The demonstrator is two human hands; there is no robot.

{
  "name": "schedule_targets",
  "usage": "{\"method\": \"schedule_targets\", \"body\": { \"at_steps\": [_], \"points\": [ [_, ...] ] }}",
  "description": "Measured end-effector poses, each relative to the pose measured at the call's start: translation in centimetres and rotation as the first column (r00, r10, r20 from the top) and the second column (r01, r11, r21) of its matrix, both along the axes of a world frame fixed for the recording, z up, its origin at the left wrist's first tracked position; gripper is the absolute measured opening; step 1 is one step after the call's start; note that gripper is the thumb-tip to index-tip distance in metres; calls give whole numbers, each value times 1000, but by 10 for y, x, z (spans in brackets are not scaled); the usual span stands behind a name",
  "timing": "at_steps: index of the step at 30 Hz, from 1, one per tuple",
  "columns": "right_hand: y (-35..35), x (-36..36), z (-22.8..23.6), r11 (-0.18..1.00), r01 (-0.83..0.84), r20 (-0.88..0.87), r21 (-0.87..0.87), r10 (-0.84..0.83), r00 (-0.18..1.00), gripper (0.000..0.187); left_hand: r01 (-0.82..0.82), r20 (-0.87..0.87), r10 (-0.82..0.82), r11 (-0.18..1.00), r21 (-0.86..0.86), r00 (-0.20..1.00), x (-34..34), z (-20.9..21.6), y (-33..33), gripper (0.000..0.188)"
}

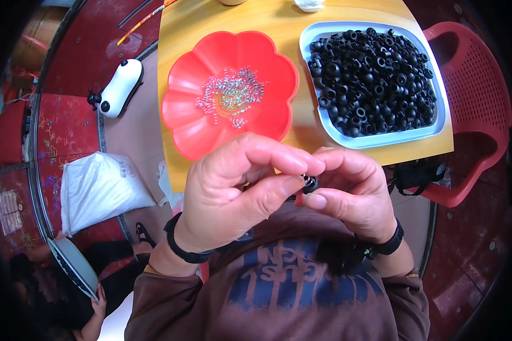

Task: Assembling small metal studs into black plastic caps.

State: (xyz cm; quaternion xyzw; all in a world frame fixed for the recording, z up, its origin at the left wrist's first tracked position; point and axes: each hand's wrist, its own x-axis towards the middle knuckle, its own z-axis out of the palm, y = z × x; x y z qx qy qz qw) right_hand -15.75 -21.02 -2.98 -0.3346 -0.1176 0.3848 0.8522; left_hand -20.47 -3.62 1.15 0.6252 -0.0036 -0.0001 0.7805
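Note:
My two hands meet over the table's near edge. My left hand (230,184) is closed in a pinch, thumb and forefinger at a small metal spring (305,177). Between the thumb and fingers of my right hand (352,184) is a small black plastic piece (311,186), right against the spring. Whether the spring sits inside the piece I cannot tell. Beyond my left hand stands a red petal-edged bowl (182,122) with many loose springs (233,94) in it. Past my right hand, a pale blue tray (347,140) is heaped with hollow black plastic pieces (375,79).
The wooden table (301,125) carries both containers. A red plastic chair (478,102) stands at its right. On the left floor are a white sack (102,190) and a white ride-on toy (122,88). Lower left, another person's hand (99,301) holds a basin (74,264).

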Motion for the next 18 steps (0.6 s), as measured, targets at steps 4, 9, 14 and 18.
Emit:
{"method": "schedule_targets", "body": {
  "at_steps": [4, 9, 14, 18],
  "points": [
    [-4, -2, -6, 1000, 14, -6, 21, -14, 1000, 34, 59, 123, -100, 952, 301, 987, -1, -2, 3, 10],
    [-8, -3, -5, 1000, 8, -85, 0, -8, 996, 33, -3, 288, -157, 874, 485, 945, 3, -7, 1, 8],
    [-14, -4, -9, 1000, -15, -92, -26, 12, 996, 29, -9, 323, -228, 805, 593, 918, 5, 0, -1, 10],
    [-17, -7, -7, 1000, 8, -95, -23, -10, 995, 27, 67, 317, -326, 785, 616, 891, 8, -3, -1, 16]
  ]
}}
